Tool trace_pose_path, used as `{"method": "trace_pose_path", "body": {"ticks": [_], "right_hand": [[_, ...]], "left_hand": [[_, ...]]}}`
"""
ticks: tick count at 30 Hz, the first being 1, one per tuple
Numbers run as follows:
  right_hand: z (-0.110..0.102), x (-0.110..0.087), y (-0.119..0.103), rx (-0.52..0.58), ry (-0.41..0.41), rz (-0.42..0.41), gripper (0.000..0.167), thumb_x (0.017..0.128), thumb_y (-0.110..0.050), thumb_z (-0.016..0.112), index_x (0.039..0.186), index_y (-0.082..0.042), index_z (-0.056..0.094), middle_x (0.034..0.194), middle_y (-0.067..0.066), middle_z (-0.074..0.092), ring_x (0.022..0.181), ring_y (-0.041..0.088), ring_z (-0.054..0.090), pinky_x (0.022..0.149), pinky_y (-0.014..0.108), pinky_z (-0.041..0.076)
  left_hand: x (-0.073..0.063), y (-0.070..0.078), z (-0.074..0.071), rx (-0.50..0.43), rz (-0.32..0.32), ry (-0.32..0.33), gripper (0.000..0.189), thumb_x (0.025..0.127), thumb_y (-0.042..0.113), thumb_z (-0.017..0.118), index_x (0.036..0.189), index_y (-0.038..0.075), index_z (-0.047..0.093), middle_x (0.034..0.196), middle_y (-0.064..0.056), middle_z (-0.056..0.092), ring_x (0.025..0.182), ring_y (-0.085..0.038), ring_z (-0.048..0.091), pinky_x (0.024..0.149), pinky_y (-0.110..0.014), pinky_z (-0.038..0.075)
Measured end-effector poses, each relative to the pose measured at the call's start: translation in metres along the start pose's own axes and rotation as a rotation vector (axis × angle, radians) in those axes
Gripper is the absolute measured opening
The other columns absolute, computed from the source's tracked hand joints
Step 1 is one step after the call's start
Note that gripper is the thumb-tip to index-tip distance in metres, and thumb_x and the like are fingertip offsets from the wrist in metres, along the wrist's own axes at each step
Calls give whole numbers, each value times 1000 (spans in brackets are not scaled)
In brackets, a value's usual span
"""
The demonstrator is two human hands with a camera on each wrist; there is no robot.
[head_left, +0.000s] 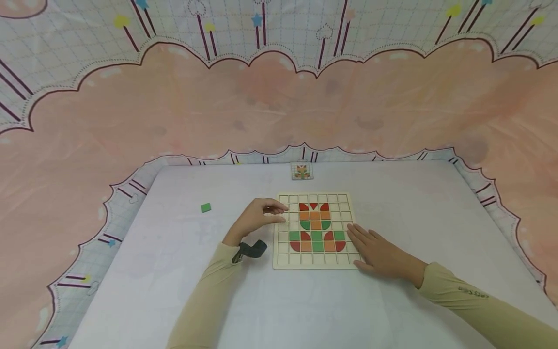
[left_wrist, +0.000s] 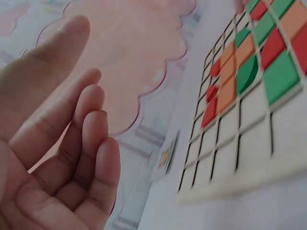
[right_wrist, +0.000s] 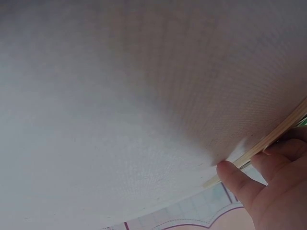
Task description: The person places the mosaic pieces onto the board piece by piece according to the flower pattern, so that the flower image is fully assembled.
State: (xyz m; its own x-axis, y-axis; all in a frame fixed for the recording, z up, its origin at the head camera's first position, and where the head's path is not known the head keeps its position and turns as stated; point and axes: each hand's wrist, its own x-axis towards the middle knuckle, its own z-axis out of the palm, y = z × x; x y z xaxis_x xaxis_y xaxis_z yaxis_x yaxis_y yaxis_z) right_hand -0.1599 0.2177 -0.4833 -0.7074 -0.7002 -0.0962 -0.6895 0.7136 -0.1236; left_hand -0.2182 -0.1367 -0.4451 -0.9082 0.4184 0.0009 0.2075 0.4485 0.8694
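A cream wooden grid board lies flat on the table, bearing red, orange and green pieces set in a symmetrical, flower-like pattern. At the board's left edge hovers my left hand, its thumb and fingers apart and loosely bent. The left wrist view shows nothing between those fingers. My right hand rests against the board's right edge with its fingers stretched out. In the right wrist view, the right thumb and fingers touch the edge of the board.
A single green square tile lies on the white tabletop, left of the board. Behind the board is a small card with a picture of a similar pattern. A patterned pink and white cloth surrounds the table's far side.
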Motion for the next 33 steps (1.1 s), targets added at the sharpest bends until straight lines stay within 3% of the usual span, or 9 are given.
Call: {"method": "trace_pose_path", "body": {"ticks": [7, 10, 15, 17, 21, 26, 33], "right_hand": [[-4, 1, -3, 9, -23, 19, 73, 92, -41, 53, 146, 1, 27, 155, 16, 24, 142, 34, 25, 108, 54, 31], [-4, 1, -3, 9, -37, 29, 73, 92, -42, 51, 147, 0, 26, 155, 15, 23, 143, 33, 23, 110, 53, 30], [-4, 2, -3, 13, -40, 31, 72, 93, -41, 50, 147, 0, 26, 155, 15, 23, 143, 33, 23, 110, 53, 29], [-5, 2, -3, 17, -35, 33, 72, 92, -41, 51, 146, 0, 26, 155, 15, 23, 143, 33, 24, 110, 53, 29], [-6, 1, -4, 22, -11, 24, 72, 91, -39, 54, 145, 1, 28, 154, 16, 25, 142, 34, 26, 109, 54, 30], [-5, 3, -4, 5, -1, 12, 72, 91, -39, 54, 145, 2, 28, 154, 17, 26, 141, 34, 26, 109, 54, 30], [-2, 3, -2, 7, -15, 13, 72, 92, -40, 51, 146, 2, 27, 154, 17, 24, 142, 34, 25, 109, 54, 30]], "left_hand": [[-24, -19, -52, 8, -40, 146, 35, 81, 9, 72, 114, 1, 65, 114, -23, 63, 104, -38, 57, 97, -44, 46], [-36, -24, -73, 12, -81, 203, 40, 83, 9, 70, 120, -1, 61, 121, -23, 60, 112, -39, 55, 100, -44, 44], [-50, -47, -103, 15, -155, 276, 48, 86, 10, 67, 130, -1, 53, 129, -23, 55, 119, -36, 51, 104, -43, 40], [-54, -63, -113, 25, -162, 295, 50, 86, 12, 67, 132, 0, 51, 130, -23, 54, 119, -35, 50, 105, -42, 39], [-64, -79, -126, 63, -190, 321, 53, 87, 14, 67, 134, -1, 48, 131, -24, 53, 119, -34, 49, 104, -43, 39], [-70, -94, -134, 148, -291, 350, 54, 85, 15, 68, 134, 1, 49, 130, -23, 54, 119, -35, 50, 101, -45, 41], [-72, -103, -137, 282, -373, 285, 51, 87, 13, 66, 133, -2, 49, 133, -25, 51, 120, -41, 49, 101, -50, 39]]}}
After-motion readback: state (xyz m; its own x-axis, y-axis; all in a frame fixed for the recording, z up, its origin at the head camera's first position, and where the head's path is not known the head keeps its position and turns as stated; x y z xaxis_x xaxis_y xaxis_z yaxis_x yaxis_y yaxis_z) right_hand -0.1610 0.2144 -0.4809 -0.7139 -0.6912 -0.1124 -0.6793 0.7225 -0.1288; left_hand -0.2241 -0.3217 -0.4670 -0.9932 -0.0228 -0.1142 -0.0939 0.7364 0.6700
